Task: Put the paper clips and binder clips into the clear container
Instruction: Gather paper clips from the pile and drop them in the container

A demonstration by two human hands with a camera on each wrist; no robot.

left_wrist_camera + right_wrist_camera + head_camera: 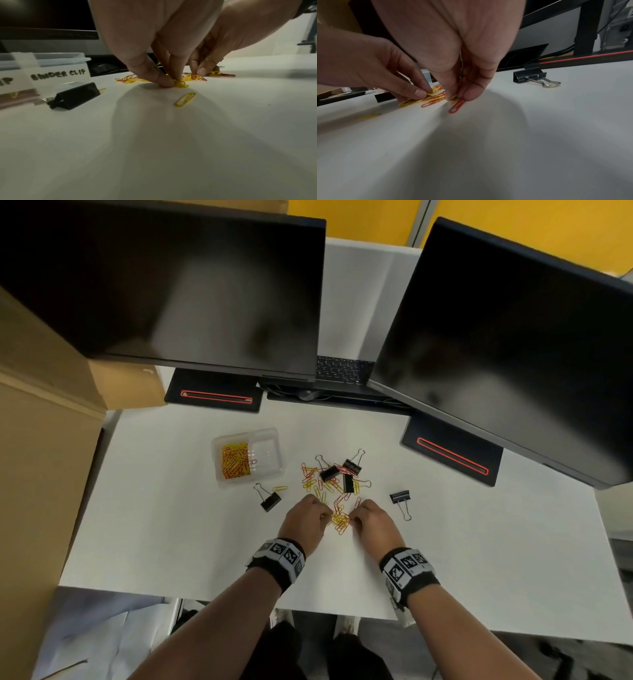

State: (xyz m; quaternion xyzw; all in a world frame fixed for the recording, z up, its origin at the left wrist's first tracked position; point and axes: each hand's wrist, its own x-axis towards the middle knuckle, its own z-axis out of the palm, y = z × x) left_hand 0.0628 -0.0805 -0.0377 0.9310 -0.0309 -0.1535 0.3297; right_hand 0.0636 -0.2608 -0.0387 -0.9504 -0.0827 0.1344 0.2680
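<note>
Yellow and red paper clips [329, 491] lie scattered mid-table, mixed with black binder clips [344, 470]. My left hand [306, 520] pinches a bunch of yellow paper clips [180, 83] at the near end of the pile. Beside it, my right hand [373, 523] pinches a red and a yellow paper clip [458, 104] against the table. The clear container [248, 457] stands back left, with paper clips filling its left compartment; its other side is labelled "BINDER CLIP" [58, 75]. Single binder clips lie at the left [269, 499] and right [400, 499].
Two dark monitors [171, 285] hang over the back of the white table [479, 542], their black bases [215, 397] standing on it. A cardboard box [44, 440] borders the left side. One loose yellow paper clip [185, 99] lies near my left hand.
</note>
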